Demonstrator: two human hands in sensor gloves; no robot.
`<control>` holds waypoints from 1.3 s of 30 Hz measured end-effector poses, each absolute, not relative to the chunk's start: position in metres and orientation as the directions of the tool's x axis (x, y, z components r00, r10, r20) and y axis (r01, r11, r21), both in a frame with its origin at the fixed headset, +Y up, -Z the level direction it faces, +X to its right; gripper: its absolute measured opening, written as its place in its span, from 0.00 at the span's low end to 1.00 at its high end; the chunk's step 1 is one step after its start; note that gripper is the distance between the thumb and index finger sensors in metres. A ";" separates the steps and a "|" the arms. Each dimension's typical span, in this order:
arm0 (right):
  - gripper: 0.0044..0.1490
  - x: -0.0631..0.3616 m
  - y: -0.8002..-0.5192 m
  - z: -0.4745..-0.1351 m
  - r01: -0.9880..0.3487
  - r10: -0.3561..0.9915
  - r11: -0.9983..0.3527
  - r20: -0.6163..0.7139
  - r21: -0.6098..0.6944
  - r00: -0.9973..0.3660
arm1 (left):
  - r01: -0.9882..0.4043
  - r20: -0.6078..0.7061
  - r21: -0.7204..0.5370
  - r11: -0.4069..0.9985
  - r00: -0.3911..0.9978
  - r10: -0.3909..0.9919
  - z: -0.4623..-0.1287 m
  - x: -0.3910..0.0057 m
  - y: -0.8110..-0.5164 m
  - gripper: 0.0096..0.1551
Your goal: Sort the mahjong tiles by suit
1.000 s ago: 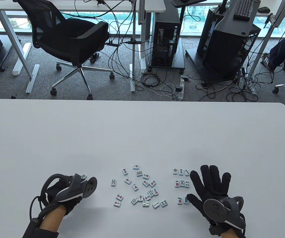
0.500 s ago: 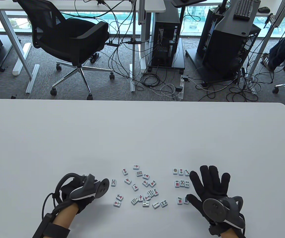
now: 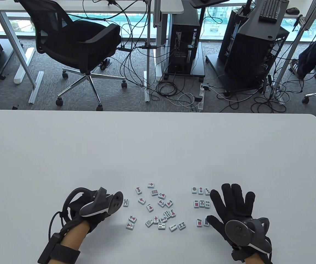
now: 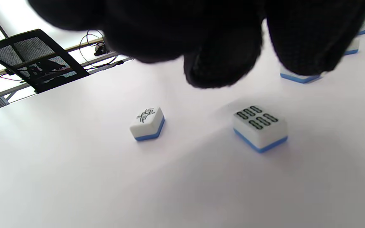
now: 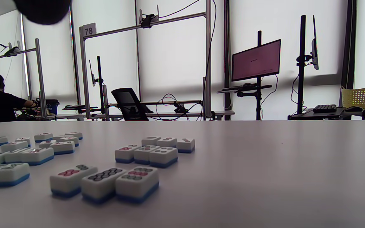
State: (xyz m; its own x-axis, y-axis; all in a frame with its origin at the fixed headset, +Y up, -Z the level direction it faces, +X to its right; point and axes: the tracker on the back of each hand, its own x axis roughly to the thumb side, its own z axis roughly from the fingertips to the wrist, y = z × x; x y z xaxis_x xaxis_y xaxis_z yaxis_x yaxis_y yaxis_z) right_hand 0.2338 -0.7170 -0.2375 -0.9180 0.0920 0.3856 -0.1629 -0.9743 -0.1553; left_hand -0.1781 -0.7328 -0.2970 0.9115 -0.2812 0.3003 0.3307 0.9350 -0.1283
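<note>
Left hand [image 3: 92,211] sat at the left edge of the loose tile cluster [image 3: 158,209], tracker [image 3: 103,205] on top blocking the fingers in the table view. Left wrist view showed dark gloved fingertips [image 4: 220,63] bunched just above the table, over a six-bamboo tile [image 4: 260,126]; no contact visible, nothing seen between them. Whether they were curled to pinch or just relaxed couldn't be told.

Right hand [image 3: 233,209] lay flat on the white table [image 3: 158,148], fingers straight and spread, holding nothing, just right of the sorted dots tiles [image 3: 201,204], which stood in three short rows. Its thumb looked to be touching or just beside the near row.

Unsorted tiles, mostly red-marked characters plus a few bamboos, lay face up in the middle, near edge of the table, between the hands. A lone character-type tile [image 4: 147,123] sat left of the bamboo tile in the left wrist view; its mark was too small to read.

Handling, as a judgement: tiles looked small, rigid, light, with a glossy top and blue base, so likely slippery on the smooth table. Best taken by pinching the two opposite side faces, or slid flat with a fingertip on top. Neighbours were close in the cluster, so easy to knock.

Hidden: left fingers in the table view; right fingers mostly out of the right wrist view; several tile faces were unreadable.
</note>
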 end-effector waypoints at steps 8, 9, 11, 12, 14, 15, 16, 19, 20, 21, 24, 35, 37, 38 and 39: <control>0.51 0.234 -0.718 -0.238 -0.164 0.094 -0.974 0.388 -0.153 -0.917 | 0.422 0.347 -0.100 0.901 0.863 -0.366 -0.313 -0.138 -0.741 0.37; 0.51 0.234 -0.718 -0.238 -0.166 0.095 -0.974 0.389 -0.153 -0.917 | 0.431 0.352 -0.101 0.896 0.858 -0.373 -0.315 -0.134 -0.744 0.37; 0.51 0.234 -0.718 -0.238 -0.172 0.100 -0.973 0.390 -0.153 -0.916 | 0.452 0.362 -0.106 0.886 0.847 -0.389 -0.318 -0.127 -0.749 0.37; 0.51 0.234 -0.718 -0.238 -0.175 0.103 -0.973 0.390 -0.153 -0.915 | 0.460 0.365 -0.109 0.881 0.843 -0.395 -0.320 -0.124 -0.752 0.37; 0.51 0.234 -0.718 -0.238 -0.178 0.106 -0.972 0.390 -0.152 -0.915 | 0.466 0.372 -0.116 0.877 0.839 -0.397 -0.322 -0.119 -0.757 0.37; 0.51 0.235 -0.719 -0.238 -0.178 0.107 -0.972 0.390 -0.152 -0.915 | 0.469 0.372 -0.122 0.875 0.838 -0.398 -0.323 -0.118 -0.759 0.36; 0.51 0.235 -0.719 -0.238 -0.179 0.108 -0.972 0.390 -0.151 -0.914 | 0.483 0.375 -0.137 0.865 0.833 -0.406 -0.323 -0.115 -0.761 0.36; 0.51 0.235 -0.719 -0.238 -0.179 0.108 -0.972 0.390 -0.151 -0.914 | 0.508 0.390 -0.132 0.851 0.816 -0.426 -0.324 -0.110 -0.765 0.33; 0.51 0.235 -0.719 -0.238 -0.179 0.108 -0.972 0.390 -0.151 -0.914 | 0.507 0.390 -0.130 0.852 0.816 -0.426 -0.324 -0.110 -0.765 0.32; 0.51 0.235 -0.719 -0.238 -0.179 0.108 -0.972 0.390 -0.151 -0.914 | 0.509 0.405 -0.127 0.851 0.810 -0.424 -0.324 -0.110 -0.765 0.32; 0.51 0.235 -0.719 -0.238 -0.185 0.113 -0.971 0.392 -0.151 -0.913 | 0.508 0.419 -0.094 0.856 0.800 -0.429 -0.322 -0.115 -0.759 0.32; 0.51 0.235 -0.720 -0.238 -0.185 0.112 -0.971 0.394 -0.152 -0.912 | 0.477 0.294 -0.118 0.871 0.855 -0.428 -0.298 -0.189 -0.732 0.33; 0.51 0.235 -0.720 -0.238 -0.187 0.114 -0.970 0.394 -0.153 -0.912 | 0.485 0.283 -0.130 0.865 0.854 -0.437 -0.293 -0.200 -0.737 0.33; 0.51 0.235 -0.720 -0.238 -0.188 0.114 -0.970 0.394 -0.153 -0.912 | 0.490 0.281 -0.133 0.861 0.852 -0.442 -0.292 -0.203 -0.739 0.33; 0.51 0.235 -0.720 -0.238 -0.188 0.114 -0.970 0.395 -0.153 -0.912 | 0.490 0.281 -0.137 0.861 0.853 -0.440 -0.290 -0.205 -0.742 0.33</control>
